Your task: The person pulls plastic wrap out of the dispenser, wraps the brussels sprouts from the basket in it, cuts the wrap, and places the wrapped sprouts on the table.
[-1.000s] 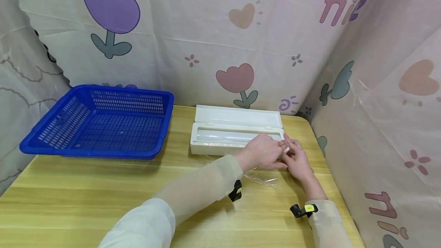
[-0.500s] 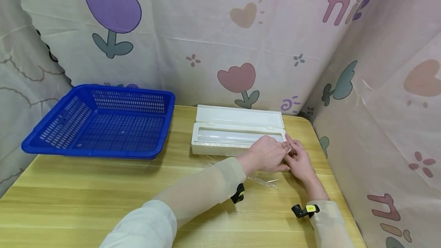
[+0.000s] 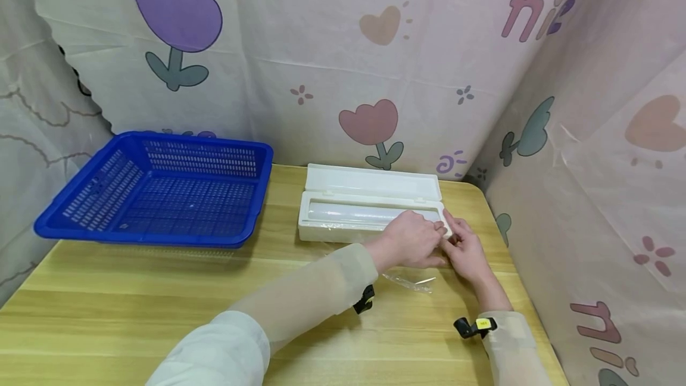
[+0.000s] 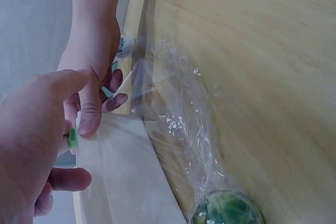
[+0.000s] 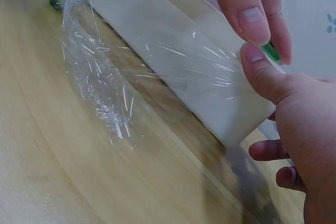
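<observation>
A white cling film dispenser box [image 3: 337, 232] stands on the table with its lid [image 3: 372, 182] tipped back and a film roll [image 3: 348, 213] inside. My right hand [image 3: 467, 252] grips its right end, thumb on the front edge. Close by, my left hand [image 3: 412, 238] bends its fingers at the same corner, around a small green slide cutter [image 5: 271, 52]; the exact grip is partly hidden. Clear cling film [image 5: 205, 59] drapes down the box front onto the table. A green, leafy-looking round vegetable [image 4: 227, 208] lies wrapped in film; my left forearm hides it in the head view.
A blue perforated plastic basket [image 3: 187, 237] stands at the table's left. The wooden table [image 3: 134, 314] ends near the box on the right and back, where a printed curtain [image 3: 300, 28] hangs.
Half a second ago my left hand shifted slightly right at the box corner; now it is back a little left. My right hand stays at the box end, and the box has not moved.
</observation>
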### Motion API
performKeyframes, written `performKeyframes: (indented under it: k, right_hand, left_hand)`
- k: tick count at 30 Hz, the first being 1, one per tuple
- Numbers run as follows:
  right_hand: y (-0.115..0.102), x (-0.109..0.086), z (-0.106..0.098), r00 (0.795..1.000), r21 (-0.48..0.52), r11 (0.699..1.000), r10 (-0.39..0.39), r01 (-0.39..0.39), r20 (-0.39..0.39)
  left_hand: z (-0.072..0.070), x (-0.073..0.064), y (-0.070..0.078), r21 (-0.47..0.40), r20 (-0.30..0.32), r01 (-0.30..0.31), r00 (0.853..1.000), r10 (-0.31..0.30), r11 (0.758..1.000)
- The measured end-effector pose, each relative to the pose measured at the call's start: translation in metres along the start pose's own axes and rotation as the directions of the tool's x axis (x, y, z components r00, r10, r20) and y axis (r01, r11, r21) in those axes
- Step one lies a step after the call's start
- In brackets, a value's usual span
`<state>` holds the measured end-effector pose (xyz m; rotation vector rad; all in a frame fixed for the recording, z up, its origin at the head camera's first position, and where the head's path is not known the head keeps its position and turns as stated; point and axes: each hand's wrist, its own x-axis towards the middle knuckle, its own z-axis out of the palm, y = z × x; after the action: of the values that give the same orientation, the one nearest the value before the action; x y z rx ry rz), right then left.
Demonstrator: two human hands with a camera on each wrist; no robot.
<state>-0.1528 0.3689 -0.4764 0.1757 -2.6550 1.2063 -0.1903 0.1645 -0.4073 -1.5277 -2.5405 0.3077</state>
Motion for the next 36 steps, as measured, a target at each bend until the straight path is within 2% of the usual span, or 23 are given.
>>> performKeyframes:
  k: [6,10,16,20,26,36]
  right_hand:
    - [0.004,-0.002,0.0,1.0,-0.025,1.0,0.018,-0.018,0.011]
    - [0.006,-0.004,-0.002,1.0,-0.004,1.0,0.019,-0.019,0.0]
    - [0.005,-0.004,-0.002,1.0,0.028,0.999,0.018,-0.018,0.01]
    - [0.002,-0.004,0.0,1.0,0.011,1.0,0.022,-0.022,0.017]
    - [0.003,-0.004,0.002,1.0,-0.014,1.0,0.018,-0.018,0.009]
    - [0.004,-0.004,0.002,1.0,-0.008,1.0,0.009,-0.009,0.001]
  left_hand:
    - [0.0,-0.011,-0.006,-0.015,0.017,0.013,1.0,-0.013,1.0]
    - [0.0,-0.018,-0.009,-0.018,0.025,0.013,1.0,-0.012,1.0]
    - [0.001,-0.032,-0.012,-0.022,0.007,0.035,0.999,-0.035,0.999]
    - [0.003,-0.042,-0.016,-0.021,0.0,0.058,0.998,-0.058,0.998]
    - [0.005,-0.055,-0.021,-0.038,0.035,0.074,0.997,-0.073,0.996]
    - [0.006,-0.079,-0.033,-0.048,0.059,0.105,0.993,-0.102,0.993]
